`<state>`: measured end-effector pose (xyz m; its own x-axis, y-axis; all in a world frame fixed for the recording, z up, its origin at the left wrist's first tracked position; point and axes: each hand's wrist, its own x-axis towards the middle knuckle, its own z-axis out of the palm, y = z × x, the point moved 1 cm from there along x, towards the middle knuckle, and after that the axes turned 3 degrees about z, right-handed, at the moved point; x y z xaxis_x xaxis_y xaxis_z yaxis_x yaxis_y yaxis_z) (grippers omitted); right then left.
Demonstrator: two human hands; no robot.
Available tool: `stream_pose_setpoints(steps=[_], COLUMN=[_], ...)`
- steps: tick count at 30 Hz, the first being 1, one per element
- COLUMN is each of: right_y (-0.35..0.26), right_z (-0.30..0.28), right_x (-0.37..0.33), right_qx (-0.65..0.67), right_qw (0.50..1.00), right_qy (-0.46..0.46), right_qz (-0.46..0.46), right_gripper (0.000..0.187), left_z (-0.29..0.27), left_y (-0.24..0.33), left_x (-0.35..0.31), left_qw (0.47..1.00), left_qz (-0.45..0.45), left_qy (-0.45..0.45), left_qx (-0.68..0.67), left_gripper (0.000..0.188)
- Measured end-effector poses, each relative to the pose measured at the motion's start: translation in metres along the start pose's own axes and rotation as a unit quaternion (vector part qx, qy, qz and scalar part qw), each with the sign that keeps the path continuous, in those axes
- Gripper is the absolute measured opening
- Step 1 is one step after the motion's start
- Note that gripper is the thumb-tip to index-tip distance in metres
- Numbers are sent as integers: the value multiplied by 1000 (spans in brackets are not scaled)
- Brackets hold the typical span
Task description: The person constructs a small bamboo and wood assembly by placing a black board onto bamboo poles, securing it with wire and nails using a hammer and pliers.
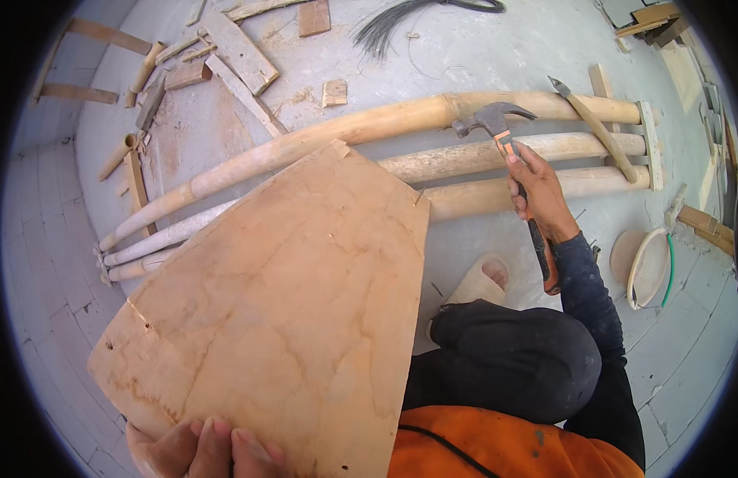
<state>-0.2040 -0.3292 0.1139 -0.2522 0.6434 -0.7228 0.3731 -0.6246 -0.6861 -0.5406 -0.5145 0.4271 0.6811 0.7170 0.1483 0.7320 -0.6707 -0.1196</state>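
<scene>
My left hand [205, 454] grips the lower edge of a plywood board [297, 295], fingers curled over its face and the thumb hidden. The board is tilted up in front of me and covers part of three bamboo poles [305, 147]. A nail [419, 197] stands in its upper right corner, and another nail [137, 311] sticks out near its left side. My right hand [540, 191] is closed round the black and orange handle of a claw hammer [496, 119]. The hammer is held head up in front of the poles, right of the board.
A pale wooden strip [649, 147] joins the poles' right ends. Across them lies a wooden-handled tool with a pointed metal head [596, 127]. Wood offcuts [241, 56] are scattered at the far left. A bundle of wire [416, 20] lies at the back, and a bucket [649, 269] rests at right.
</scene>
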Motion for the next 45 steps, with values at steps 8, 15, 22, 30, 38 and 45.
stream_pose_setpoints(steps=[8,15,22,30,38,45], right_y=[-8,6,29,49,49,43], right_z=[-10,24,17,34,32,29], right_x=[-1,-4,-21,-23,-9,-15], right_qx=[-95,-158,106,36,27,2], right_qw=[993,963,993,999,999,997], right_qy=[-66,-16,47,22,21,-48], right_qz=[-11,-216,-29,-7,-16,-56], right_gripper=[67,61,55,53,52,52], left_z=[1,18,15,13,-4,-2], left_y=[-9,-10,-3,-5,9,7], left_x=[2,-3,7,1,-1,3], left_qw=[999,993,996,996,1000,1000], left_qz=[37,75,24,58,-22,-20], left_qy=[3,87,64,73,-18,-17], left_qx=[-35,25,60,4,-5,-14], left_gripper=[19,26,21,14,14,15])
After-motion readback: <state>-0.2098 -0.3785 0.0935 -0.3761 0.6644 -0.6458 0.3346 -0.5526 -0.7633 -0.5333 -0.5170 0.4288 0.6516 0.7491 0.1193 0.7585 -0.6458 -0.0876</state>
